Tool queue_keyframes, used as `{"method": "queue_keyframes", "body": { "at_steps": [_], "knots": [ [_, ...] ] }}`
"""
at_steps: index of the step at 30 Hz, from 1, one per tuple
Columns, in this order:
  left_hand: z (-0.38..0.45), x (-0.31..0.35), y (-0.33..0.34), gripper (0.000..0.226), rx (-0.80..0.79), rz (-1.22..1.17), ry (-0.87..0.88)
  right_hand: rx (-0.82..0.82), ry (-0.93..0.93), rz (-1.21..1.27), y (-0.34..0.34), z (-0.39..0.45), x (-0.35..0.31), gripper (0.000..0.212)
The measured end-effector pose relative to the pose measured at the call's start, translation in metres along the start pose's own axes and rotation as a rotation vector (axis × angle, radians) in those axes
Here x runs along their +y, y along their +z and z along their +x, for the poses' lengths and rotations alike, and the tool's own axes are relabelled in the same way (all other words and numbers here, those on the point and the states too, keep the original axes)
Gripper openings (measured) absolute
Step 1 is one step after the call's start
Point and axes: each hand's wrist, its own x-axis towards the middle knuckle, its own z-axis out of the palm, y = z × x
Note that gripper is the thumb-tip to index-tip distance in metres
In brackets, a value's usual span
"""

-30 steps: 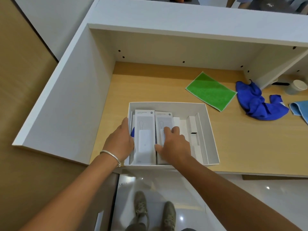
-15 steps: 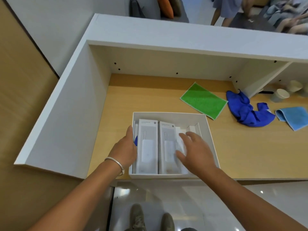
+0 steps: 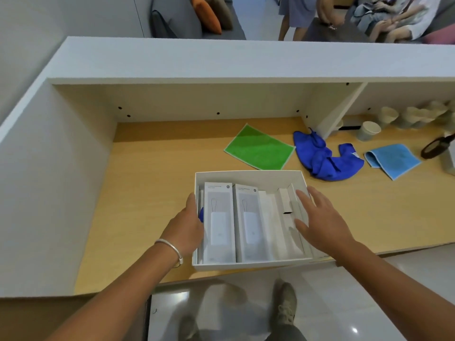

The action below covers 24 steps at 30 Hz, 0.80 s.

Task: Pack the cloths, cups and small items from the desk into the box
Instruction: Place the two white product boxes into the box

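A white open box (image 3: 248, 174) sits at the desk's front edge with two white product cartons (image 3: 220, 222) and some white inserts inside. My left hand (image 3: 188, 225) grips the box's left wall, fingers inside beside a small blue item. My right hand (image 3: 320, 220) hovers open over the box's right wall, holding nothing. Beyond the box lie a flat green cloth (image 3: 258, 147), a crumpled dark blue cloth (image 3: 325, 158) and a folded light blue cloth (image 3: 392, 159). Several pale cups (image 3: 368, 130) stand at the back right.
White desk walls rise at the left (image 3: 56, 183) and back, with a divider panel (image 3: 337, 112) behind the blue cloth. A dark round object (image 3: 434, 148) lies at the far right. People sit beyond the desk. My shoes are on the floor below.
My right hand has lifted off the cartons and moved right to the box's right wall, fingers spread. The view has tilted up, showing more cups. The left hand stays on the left wall.
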Motion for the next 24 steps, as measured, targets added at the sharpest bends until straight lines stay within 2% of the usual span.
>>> {"method": "queue_keyframes", "body": {
  "at_steps": [3, 8, 13, 18, 20, 24],
  "knots": [
    [0.006, 0.037, 0.03, 0.055, 0.015, -0.001, 0.007, 0.013, -0.025, 0.013, -0.004, 0.007, 0.049, 0.078],
    [0.015, 0.102, 0.087, 0.065, 0.041, 0.037, -0.033, 0.041, -0.066, 0.061, -0.013, 0.013, 0.141, 0.079],
    [0.013, 0.158, 0.127, 0.064, 0.032, -0.038, 0.011, 0.004, -0.077, 0.074, -0.024, 0.008, 0.212, 0.078],
    [0.011, 0.175, 0.149, 0.07, 0.039, -0.092, 0.013, -0.009, -0.083, 0.116, -0.034, 0.006, 0.243, 0.076],
    [0.014, 0.174, 0.145, 0.057, 0.096, -0.071, -0.018, 0.008, -0.095, 0.132, -0.04, 0.013, 0.248, 0.074],
    [0.051, 0.163, 0.122, 0.066, 0.265, 0.013, -0.044, 0.076, -0.132, 0.167, -0.053, 0.038, 0.249, 0.071]
  ]
}}
